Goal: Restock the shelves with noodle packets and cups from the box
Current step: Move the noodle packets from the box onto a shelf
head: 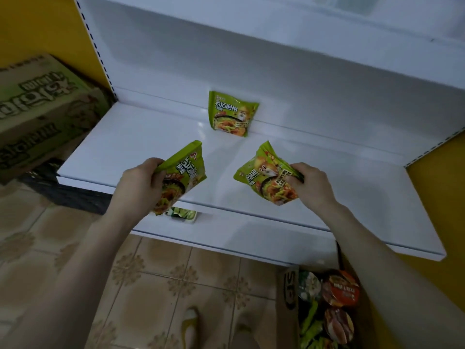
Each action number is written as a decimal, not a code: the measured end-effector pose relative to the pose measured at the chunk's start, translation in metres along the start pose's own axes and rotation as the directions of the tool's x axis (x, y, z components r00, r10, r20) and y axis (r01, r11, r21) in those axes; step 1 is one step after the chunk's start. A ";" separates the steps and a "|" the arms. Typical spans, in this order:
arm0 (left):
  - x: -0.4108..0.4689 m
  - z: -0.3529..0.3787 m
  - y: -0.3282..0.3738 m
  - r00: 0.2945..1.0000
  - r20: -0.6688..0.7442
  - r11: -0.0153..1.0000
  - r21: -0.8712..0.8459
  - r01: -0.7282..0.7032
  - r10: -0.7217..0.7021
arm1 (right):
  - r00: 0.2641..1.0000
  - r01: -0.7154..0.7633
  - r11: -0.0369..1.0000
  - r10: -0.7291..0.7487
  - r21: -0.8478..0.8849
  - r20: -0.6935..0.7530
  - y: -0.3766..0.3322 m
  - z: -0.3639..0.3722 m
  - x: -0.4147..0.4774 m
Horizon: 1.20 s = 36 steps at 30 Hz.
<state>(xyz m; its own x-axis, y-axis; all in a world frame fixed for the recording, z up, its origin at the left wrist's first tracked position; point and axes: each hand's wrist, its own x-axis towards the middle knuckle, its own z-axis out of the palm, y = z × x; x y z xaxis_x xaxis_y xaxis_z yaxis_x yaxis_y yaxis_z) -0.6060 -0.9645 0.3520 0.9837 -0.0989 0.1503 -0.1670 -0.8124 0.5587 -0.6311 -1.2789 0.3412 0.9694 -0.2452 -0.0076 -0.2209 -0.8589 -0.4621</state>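
The standing packet (232, 114) leans upright at the shelf's (125, 137) back, ahead of and between the hands; left hand (141, 180) grips one packet (183, 177), right hand (312, 185) another (266, 177), both seemingly about equally near it.

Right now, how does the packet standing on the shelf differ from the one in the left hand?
The shelf packet stands upright against the back panel, untouched. The left-hand packet hangs tilted above the shelf, gripped by the left hand. Both are green, same design.
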 end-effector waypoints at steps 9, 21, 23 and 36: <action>0.015 0.031 0.008 0.982 -0.017 0.979 -0.086 0.184 -0.186 | 0.993 0.060 0.998 -0.058 -0.017 0.099 0.004 0.020 0.074; 0.022 0.081 0.032 0.873 -0.112 0.877 -0.138 0.460 -0.475 | 0.936 0.216 0.954 -0.141 -0.210 0.323 0.023 0.040 0.139; 0.022 0.086 0.033 0.871 -0.107 0.873 -0.154 0.462 -0.479 | 0.936 0.205 0.952 -0.122 -0.229 0.331 0.026 0.042 0.144; 0.015 0.112 0.036 0.885 -0.053 0.869 -0.225 0.440 -0.462 | 0.948 0.265 0.889 -0.168 -0.374 0.271 0.022 0.049 0.141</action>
<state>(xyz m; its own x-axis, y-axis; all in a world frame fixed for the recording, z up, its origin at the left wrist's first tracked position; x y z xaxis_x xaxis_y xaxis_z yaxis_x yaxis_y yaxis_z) -0.5903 -1.0596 0.2832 0.9444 0.3185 -0.0815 0.2728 -0.6208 0.7350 -0.4937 -1.3107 0.2860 0.9850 0.0337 -0.1694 0.0202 -0.9965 -0.0809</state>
